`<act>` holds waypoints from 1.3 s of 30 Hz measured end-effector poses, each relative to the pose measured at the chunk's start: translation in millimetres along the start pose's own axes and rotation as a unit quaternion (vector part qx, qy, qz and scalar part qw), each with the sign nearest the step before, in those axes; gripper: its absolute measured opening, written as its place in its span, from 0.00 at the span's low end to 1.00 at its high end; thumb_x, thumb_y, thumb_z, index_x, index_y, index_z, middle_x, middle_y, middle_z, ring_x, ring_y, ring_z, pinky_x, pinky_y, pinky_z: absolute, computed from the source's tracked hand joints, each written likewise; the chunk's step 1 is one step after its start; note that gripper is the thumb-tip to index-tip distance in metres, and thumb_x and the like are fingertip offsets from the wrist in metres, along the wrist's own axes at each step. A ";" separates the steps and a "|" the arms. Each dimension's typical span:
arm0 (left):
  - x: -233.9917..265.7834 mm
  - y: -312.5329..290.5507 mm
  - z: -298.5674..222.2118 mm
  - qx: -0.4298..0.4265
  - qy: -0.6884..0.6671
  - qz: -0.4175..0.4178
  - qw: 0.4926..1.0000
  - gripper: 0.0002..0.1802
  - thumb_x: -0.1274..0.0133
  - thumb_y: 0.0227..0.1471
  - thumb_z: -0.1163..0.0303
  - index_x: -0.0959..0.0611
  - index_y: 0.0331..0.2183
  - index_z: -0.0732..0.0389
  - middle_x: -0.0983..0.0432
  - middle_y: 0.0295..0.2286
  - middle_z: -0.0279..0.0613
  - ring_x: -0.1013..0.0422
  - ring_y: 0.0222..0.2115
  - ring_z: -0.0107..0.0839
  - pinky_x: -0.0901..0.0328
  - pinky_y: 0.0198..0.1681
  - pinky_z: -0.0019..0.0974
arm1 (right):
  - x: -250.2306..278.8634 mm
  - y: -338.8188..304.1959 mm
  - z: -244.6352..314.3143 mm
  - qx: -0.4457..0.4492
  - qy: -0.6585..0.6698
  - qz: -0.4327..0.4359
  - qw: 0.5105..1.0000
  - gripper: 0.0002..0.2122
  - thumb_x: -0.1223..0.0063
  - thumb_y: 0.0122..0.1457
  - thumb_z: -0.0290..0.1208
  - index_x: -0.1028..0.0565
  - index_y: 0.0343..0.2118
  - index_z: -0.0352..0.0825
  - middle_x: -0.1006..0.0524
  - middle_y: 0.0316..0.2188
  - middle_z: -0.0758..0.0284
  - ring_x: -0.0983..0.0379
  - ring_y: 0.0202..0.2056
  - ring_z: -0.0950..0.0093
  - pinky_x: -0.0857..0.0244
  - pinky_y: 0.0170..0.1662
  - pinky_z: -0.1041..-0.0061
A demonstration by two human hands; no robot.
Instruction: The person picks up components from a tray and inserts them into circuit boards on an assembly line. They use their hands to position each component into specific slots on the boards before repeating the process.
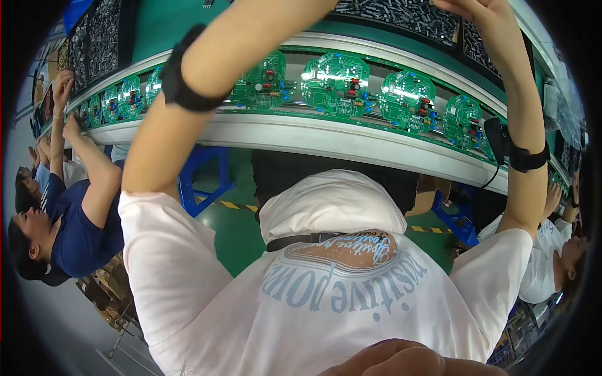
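Note:
My left forearm stretches up across the row of boards, and my left hand lies beyond the upper edge. Only part of my right hand shows at the top right, above a black tray of small metallic parts; its fingers point left and their tips are cut off, so any hold is hidden. Below my arms, green circuit boards with red, blue and orange components sit in a line along a pale metal rail. Black bands circle both my arms, and a black clip with a cord hangs beside the right one.
Another black parts tray stands at the far left on the green bench top. A person in dark blue works on my left, another in white on my right. Blue stools stand under the bench; clear plastic bags hang far right.

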State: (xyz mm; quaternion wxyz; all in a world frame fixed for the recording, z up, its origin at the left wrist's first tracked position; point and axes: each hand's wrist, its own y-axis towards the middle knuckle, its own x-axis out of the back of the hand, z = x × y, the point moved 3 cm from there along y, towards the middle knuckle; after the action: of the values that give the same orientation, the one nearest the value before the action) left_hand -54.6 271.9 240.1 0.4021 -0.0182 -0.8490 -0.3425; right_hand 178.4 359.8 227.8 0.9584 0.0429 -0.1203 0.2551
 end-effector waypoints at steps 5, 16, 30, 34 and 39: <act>-33.2 35.9 48.5 -0.047 0.134 0.009 0.990 0.11 0.37 0.48 0.74 0.14 0.36 0.67 0.19 0.33 0.55 0.23 0.37 0.55 0.29 0.45 0.49 | -4.7 -11.4 4.0 -0.011 -0.007 0.009 1.000 0.06 0.45 0.67 0.24 0.21 0.40 0.27 0.18 0.32 0.65 0.20 0.31 0.79 0.25 0.37 0.82; -59.7 66.3 56.7 -0.098 0.114 0.006 0.989 0.07 0.42 0.50 0.73 0.13 0.29 0.65 0.19 0.27 0.55 0.22 0.33 0.54 0.27 0.41 0.51 | -19.6 -35.1 12.3 -0.064 -0.006 -0.004 0.998 0.01 0.42 0.63 0.21 0.22 0.34 0.30 0.20 0.31 0.67 0.24 0.30 0.77 0.28 0.36 0.79; 4.2 24.0 11.1 -0.008 -0.044 0.004 0.999 0.06 0.42 0.54 0.77 0.15 0.34 0.70 0.18 0.26 0.51 0.20 0.28 0.39 0.26 0.36 0.36 | -33.2 -66.6 -27.3 -0.055 0.013 0.187 0.981 0.13 0.52 0.72 0.31 0.22 0.53 0.31 0.18 0.35 0.70 0.21 0.37 0.83 0.26 0.45 0.80; 30.3 -14.1 1.8 0.141 -0.132 0.033 0.981 0.06 0.42 0.57 0.78 0.15 0.37 0.71 0.18 0.27 0.44 0.22 0.28 0.28 0.27 0.36 0.29 | -46.5 -68.3 -23.2 -0.031 0.011 0.196 0.980 0.12 0.51 0.71 0.28 0.22 0.51 0.29 0.17 0.38 0.67 0.20 0.40 0.81 0.25 0.46 0.79; 35.3 -47.2 -0.8 0.249 -0.190 0.077 0.946 0.07 0.43 0.59 0.79 0.15 0.39 0.72 0.17 0.29 0.40 0.23 0.30 0.23 0.28 0.36 0.27 | -60.7 -72.1 -24.5 -0.032 -0.037 0.155 0.987 0.08 0.48 0.69 0.23 0.21 0.46 0.28 0.17 0.38 0.67 0.20 0.41 0.81 0.25 0.46 0.78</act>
State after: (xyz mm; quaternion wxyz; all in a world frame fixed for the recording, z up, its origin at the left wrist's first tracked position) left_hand -92.4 226.7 238.2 0.2501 -0.0472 -0.9639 -0.0780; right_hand 168.4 271.8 187.3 0.9031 0.0027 -0.1691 0.3948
